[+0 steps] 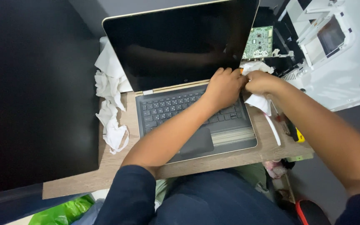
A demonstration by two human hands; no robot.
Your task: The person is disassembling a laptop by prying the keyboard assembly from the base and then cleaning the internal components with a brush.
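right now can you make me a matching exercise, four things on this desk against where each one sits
Things:
1. laptop
2. crumpled white tissues
3. green circuit board
4. yellow-handled tool

Places:
A. behind the screen's right corner
B. middle of the wooden board, lid open
C. right edge of the board, below the right hand
D. left of the keyboard

Pairs: 1-B, 2-D, 3-A, 4-C

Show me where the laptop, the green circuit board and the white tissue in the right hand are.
laptop (176, 46), head view, dark screen.
green circuit board (259, 41), head view, its middle.
white tissue (260, 102), head view, hanging part below right hand.
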